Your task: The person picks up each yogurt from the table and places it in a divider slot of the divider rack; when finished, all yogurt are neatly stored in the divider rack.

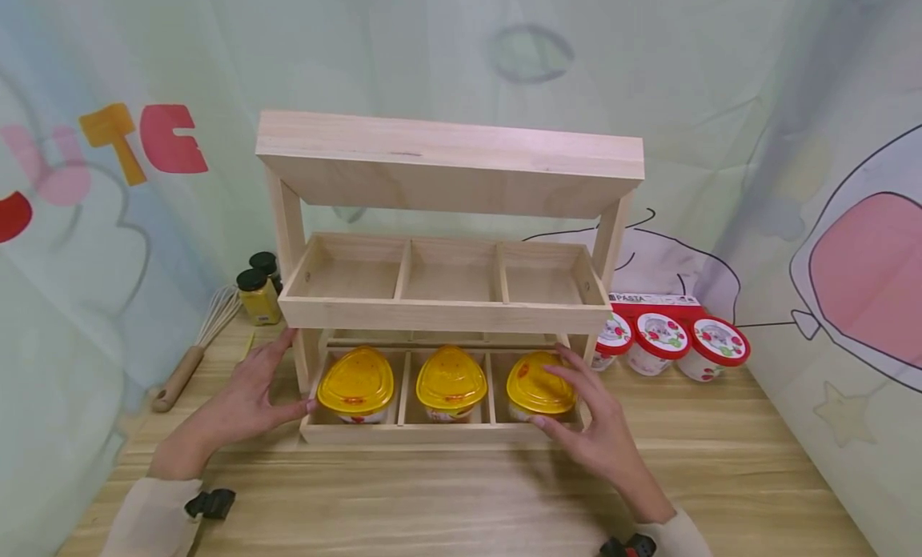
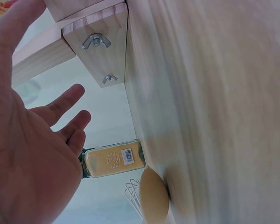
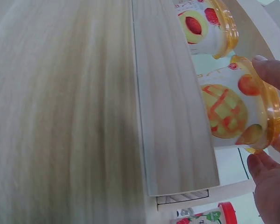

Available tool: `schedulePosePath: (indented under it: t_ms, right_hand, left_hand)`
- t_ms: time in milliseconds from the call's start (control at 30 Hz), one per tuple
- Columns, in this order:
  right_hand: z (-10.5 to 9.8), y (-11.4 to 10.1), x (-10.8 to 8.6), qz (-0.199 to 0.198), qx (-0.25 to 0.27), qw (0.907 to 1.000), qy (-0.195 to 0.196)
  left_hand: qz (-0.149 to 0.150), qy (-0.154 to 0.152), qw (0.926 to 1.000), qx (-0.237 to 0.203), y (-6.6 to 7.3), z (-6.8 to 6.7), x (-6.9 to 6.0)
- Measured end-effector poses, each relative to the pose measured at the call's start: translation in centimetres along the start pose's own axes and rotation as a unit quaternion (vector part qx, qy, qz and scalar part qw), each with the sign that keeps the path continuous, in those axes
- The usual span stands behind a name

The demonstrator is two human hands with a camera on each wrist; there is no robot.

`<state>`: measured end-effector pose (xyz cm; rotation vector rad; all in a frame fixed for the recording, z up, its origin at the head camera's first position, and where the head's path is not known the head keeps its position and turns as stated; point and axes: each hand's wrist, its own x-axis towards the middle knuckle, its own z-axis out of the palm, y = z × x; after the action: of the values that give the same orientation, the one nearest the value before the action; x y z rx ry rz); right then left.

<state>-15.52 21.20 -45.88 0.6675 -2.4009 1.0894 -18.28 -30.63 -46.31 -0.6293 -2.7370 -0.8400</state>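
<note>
A wooden two-tier rack (image 1: 446, 315) stands on the table, with three yellow-lidded cups in its lower tray, one per compartment: left (image 1: 356, 381), middle (image 1: 450, 378), right (image 1: 540, 383). My right hand (image 1: 594, 433) grips the right cup, thumb at the front of its lid and fingers over the top and far side. In the right wrist view the fingers curl around the lid of this cup (image 3: 231, 107). My left hand (image 1: 241, 401) is at the rack's left side, fingers spread, thumb tip at the lower tray's front left corner. The left wrist view shows that hand (image 2: 37, 135) beside wing-nutted wood (image 2: 100, 44).
A whisk (image 1: 189, 357) and two black-capped jars, the nearer yellow (image 1: 259, 298), are left of the rack. Several red-lidded tubs (image 1: 659, 341) stand at its right in a PASTA-labelled pack. The upper tray (image 1: 450, 273) has three empty compartments. A printed curtain (image 1: 432, 53) hangs behind.
</note>
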Motion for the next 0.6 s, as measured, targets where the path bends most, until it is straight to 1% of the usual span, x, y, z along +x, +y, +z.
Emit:
schedulePosePath:
  t_ms: [100,300,600]
  right_hand:
    - [-0.5,0.0,-0.1,0.002,0.000,1.0000,0.005]
    - [-1.7,-0.4,-0.3,0.017,-0.016,0.9997,0.011]
    - [-2.9,0.5,-0.7,0.010,-0.004,0.9993,0.035]
  left_hand:
    - [-0.001,-0.001,1.0000,0.000,0.1,0.0,0.0]
    - [-0.014,-0.009,0.9999,0.000,0.1,-0.1,-0.1]
    - [-0.020,-0.014,0.9997,-0.003,0.0,-0.1,-0.1]
